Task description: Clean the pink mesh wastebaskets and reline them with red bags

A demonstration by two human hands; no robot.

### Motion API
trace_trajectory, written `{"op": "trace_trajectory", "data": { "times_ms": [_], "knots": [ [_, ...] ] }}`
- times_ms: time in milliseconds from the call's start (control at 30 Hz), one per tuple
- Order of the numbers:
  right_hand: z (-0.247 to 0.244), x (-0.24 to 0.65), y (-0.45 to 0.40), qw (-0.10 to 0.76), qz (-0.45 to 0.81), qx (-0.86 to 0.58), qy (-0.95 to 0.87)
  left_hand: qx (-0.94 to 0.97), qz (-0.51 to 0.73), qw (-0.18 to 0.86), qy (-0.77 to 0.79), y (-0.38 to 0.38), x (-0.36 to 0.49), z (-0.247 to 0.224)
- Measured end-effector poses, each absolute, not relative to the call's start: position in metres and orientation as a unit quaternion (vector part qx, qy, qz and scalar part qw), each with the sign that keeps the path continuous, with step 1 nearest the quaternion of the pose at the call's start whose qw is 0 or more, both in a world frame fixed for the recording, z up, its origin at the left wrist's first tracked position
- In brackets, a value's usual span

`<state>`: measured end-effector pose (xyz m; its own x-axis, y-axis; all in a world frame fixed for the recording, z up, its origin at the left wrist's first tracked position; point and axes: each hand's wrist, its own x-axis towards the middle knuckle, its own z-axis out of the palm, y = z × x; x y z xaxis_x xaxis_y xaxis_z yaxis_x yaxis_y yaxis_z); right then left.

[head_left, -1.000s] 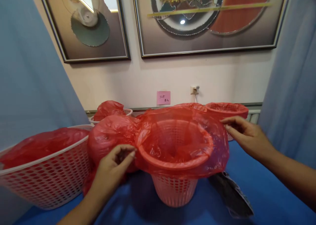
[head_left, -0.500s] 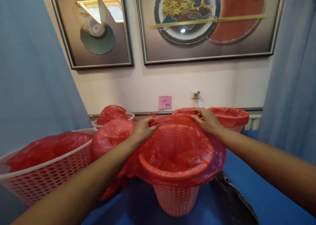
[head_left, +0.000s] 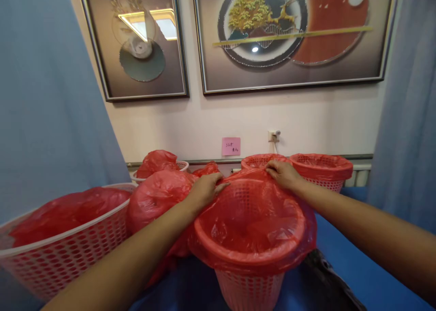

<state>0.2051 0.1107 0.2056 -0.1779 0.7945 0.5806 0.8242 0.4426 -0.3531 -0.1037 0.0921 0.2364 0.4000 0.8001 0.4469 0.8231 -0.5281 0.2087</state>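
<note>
In the middle stands a pink perforated plastic basket, lined with a thin red plastic bag whose edge folds over the rim and hangs outside. At the far side of the rim my left hand pinches the bag's edge between thumb and fingers. My right hand grips the same edge further right, its fingertips closed on the film. Between both hands the bag's edge is stretched, close to the basket's back rim. Through the film the basket's holes show.
A large white basket with red bags stands at left. Beside it bulges a red bag. Two lined baskets sit behind at right. A dark item lies on the blue surface. Blue curtains hang on both sides.
Both hands have lowered the bag's far edge toward the basket's back rim, drawing slightly closer together. The camera view has shifted a little, so the scene sits lower.
</note>
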Motion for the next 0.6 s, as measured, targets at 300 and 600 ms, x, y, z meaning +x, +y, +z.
{"op": "trace_trajectory", "data": {
  "times_ms": [300,600],
  "knots": [
    [0.186,0.182,0.145,0.282,0.044,-0.58,-0.763,-0.795,-0.194,0.006,-0.574,0.119,-0.106,0.231],
    [0.188,0.199,0.145,0.252,0.068,-0.591,-0.763,-0.776,-0.214,-0.111,-0.584,0.141,-0.114,0.227]
  ]
}}
